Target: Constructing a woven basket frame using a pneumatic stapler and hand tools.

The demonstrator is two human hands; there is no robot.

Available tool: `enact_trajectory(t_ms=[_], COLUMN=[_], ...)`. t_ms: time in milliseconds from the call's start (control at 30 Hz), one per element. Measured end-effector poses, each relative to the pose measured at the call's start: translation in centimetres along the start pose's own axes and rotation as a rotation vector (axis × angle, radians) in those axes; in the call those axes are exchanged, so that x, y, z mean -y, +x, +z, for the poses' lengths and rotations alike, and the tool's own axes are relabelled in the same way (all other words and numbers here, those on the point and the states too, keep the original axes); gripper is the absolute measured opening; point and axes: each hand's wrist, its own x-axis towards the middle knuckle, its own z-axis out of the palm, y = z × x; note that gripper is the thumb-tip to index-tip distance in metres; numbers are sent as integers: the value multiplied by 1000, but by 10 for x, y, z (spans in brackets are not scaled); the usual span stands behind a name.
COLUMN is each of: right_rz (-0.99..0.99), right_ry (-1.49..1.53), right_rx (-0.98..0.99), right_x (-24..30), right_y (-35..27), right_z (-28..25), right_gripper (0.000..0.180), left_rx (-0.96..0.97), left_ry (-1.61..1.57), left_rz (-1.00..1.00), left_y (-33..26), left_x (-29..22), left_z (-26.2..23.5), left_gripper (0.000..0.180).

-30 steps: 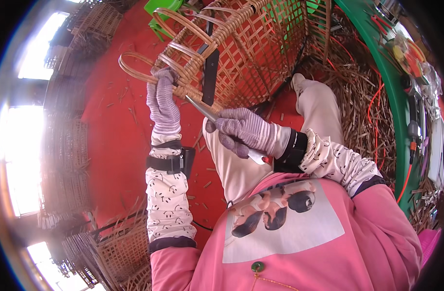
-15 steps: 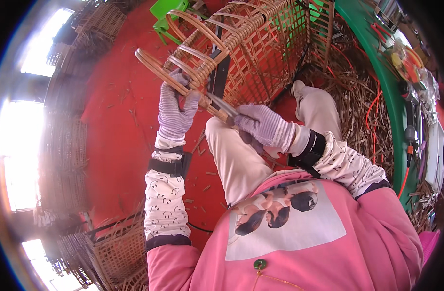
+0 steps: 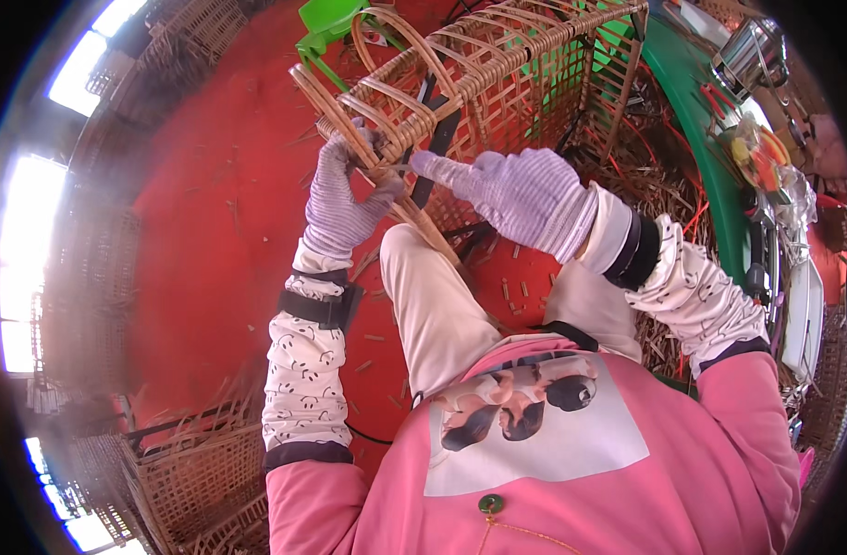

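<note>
Landmark: the wicker basket frame [image 3: 497, 83] lay tilted over the person's knees, its looped rim toward the person's left.
Left hand: the left hand [image 3: 342, 199], gloved in lilac, sat at the frame's near rim, fingers clamped on the rattan strips [image 3: 349, 129] of the loop.
Right hand: the right hand [image 3: 525, 194], also gloved, hovered just right of that grip; its forefinger stretched out to the rim and the other fingers curled in. I could not tell whether they pinched anything.
Edges: the looped rim ended just above the left hand.
Open room: the red floor [image 3: 211, 240] left of the frame lay wide.
Crowded side: straw scraps [image 3: 659, 185] and a green table edge [image 3: 710, 157] pressed close on the frame's right.
Behind: stacked woven baskets [image 3: 192, 481] stood well apart from the frame.
</note>
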Motion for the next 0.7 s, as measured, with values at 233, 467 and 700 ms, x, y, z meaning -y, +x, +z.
enact_trajectory(t_ms=[233, 467, 700], right_rz=[-22, 34, -364], right_ry=[-175, 50, -482], right_rx=[139, 555, 354], right_x=[0, 6, 21], right_y=[14, 70, 57], right_z=[-31, -91, -83], right_gripper=[49, 23, 20], left_rx=[20, 38, 1], left_ry=[-84, -149, -180], left_rz=[26, 72, 33], left_y=[2, 6, 4], left_x=[0, -2, -4], left_z=[1, 5, 1], left_gripper=[60, 59, 59])
